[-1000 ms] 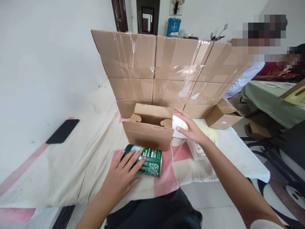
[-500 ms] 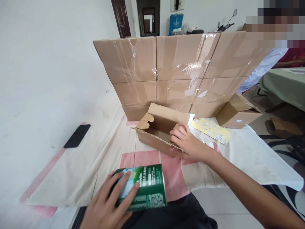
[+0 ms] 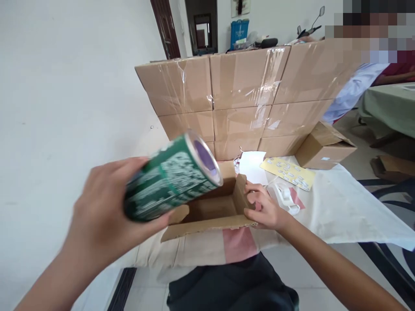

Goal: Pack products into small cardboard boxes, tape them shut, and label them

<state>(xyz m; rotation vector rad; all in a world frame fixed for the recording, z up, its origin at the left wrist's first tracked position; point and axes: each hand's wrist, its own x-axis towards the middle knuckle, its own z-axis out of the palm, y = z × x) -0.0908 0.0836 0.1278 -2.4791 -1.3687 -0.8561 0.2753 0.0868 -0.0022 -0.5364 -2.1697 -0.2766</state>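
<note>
A green printed can is wrapped by the fingers of my left hand. It is tilted, with one metal-rimmed end towards the upper right, and hangs over the left part of an open cardboard box. The can hides some of the box's far and left sides. Inside the box the bare bottom shows. My right hand grips the right end of the box at a raised flap, fingers bent over the edge.
Taped cartons form a wall behind the box. To the right lie a white paper, a yellow sticker sheet and a white tape dispenser. Another open carton stands farther right. A person in a light-blue sleeve is beyond.
My left hand has lifted the can from near the table's front edge up over the box and tipped it. The box has turned and come nearer; my right hand now holds its right end.
</note>
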